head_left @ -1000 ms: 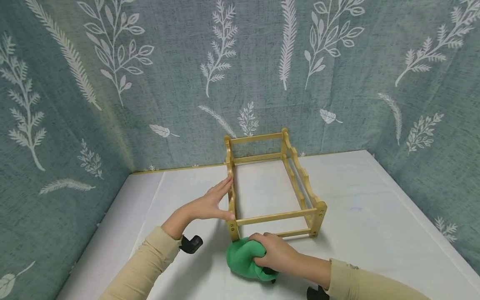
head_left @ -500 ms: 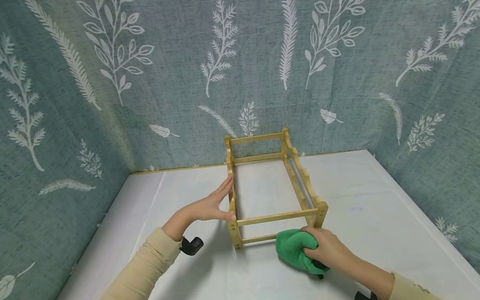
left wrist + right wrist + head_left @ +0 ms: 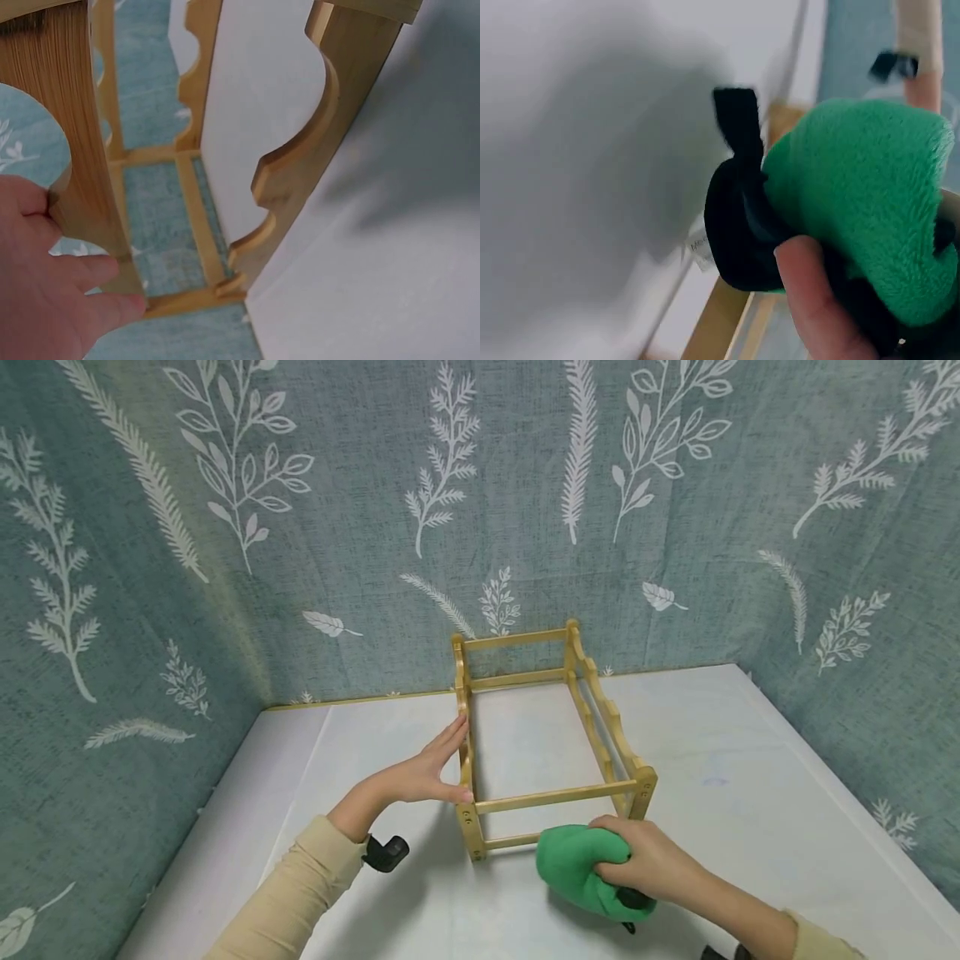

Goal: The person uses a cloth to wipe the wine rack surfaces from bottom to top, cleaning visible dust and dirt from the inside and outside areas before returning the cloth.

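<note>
Now shifted rightward, the black-trimmed green plush bundle is being gripped by the right hand at the near end of the golden wooden rack, apparently being worked across it (the left side is being touched by the spread left hand).

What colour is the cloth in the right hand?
The cloth is green with black parts; the right wrist view shows it best.

A bunched green cloth is held near a scalloped wooden rack.
</note>
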`<control>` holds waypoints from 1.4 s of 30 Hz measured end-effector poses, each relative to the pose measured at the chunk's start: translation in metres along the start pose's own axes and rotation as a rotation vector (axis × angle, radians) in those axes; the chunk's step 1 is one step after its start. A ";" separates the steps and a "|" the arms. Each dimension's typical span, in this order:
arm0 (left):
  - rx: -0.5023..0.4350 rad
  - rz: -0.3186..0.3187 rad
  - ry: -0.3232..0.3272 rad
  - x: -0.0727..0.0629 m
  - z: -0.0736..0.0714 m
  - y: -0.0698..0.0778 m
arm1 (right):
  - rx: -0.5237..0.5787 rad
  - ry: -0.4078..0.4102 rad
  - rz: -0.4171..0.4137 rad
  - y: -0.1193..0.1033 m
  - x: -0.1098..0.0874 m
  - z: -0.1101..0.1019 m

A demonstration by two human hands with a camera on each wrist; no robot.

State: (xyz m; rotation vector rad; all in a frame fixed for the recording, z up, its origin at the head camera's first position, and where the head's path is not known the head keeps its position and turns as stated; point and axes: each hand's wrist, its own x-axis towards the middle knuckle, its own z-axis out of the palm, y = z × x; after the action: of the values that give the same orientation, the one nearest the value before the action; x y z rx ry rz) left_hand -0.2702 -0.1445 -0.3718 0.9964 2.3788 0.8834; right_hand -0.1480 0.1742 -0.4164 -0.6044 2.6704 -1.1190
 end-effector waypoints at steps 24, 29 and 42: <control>-0.050 0.028 0.000 0.004 0.000 -0.011 | -0.179 0.102 0.143 0.018 0.006 0.013; -0.061 0.029 0.000 0.001 0.000 -0.011 | -0.224 0.104 0.261 0.034 -0.016 -0.010; -0.101 0.050 0.005 0.000 0.001 -0.012 | -0.164 0.104 0.161 0.047 -0.031 -0.040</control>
State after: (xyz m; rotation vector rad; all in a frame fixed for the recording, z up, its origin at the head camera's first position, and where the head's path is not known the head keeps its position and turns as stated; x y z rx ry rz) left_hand -0.2749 -0.1506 -0.3804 1.0197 2.2975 1.0142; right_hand -0.1471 0.2433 -0.4215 -0.3558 2.8600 -0.9200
